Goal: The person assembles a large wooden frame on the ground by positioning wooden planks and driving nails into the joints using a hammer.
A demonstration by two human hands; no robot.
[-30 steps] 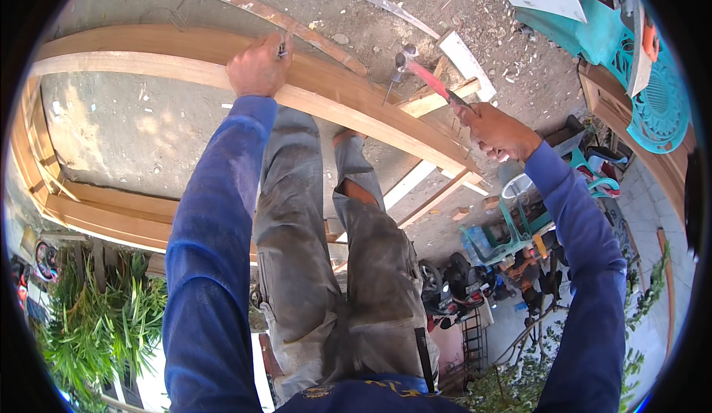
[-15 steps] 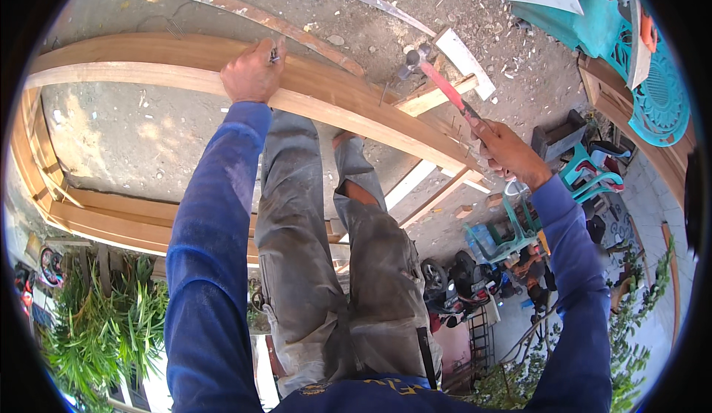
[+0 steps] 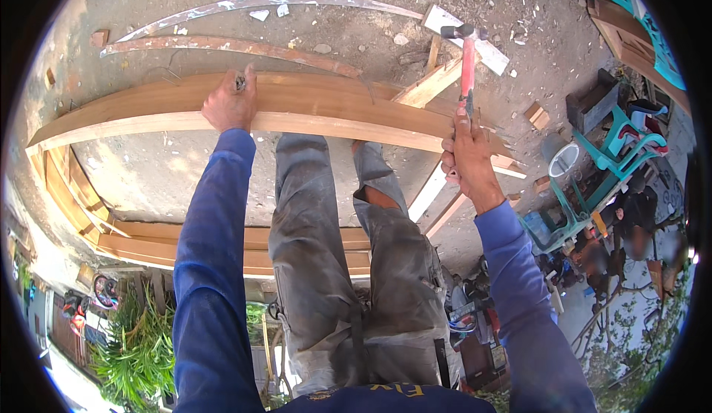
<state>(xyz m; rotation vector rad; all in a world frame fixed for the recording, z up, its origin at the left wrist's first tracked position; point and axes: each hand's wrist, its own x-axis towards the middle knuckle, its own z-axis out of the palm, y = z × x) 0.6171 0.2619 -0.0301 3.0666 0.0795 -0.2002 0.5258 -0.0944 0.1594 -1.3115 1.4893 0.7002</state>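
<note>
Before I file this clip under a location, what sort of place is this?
Probably an outdoor carpentry or building yard. A long wooden frame lies on bare, rubble-strewn ground, offcut boards lie around, and the right hand holds a red-handled hammer.

The left hand (image 3: 231, 105) rests on the curved wooden frame (image 3: 311, 109); to its right, the right hand (image 3: 469, 157) holds a hammer (image 3: 466, 57) above the frame.

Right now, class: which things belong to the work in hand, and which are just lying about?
In use:
left hand pinching a nail
wooden beam
right hand gripping the red-handled hammer

Lying about:
curved metal strips
white bucket
green plastic chairs
</note>
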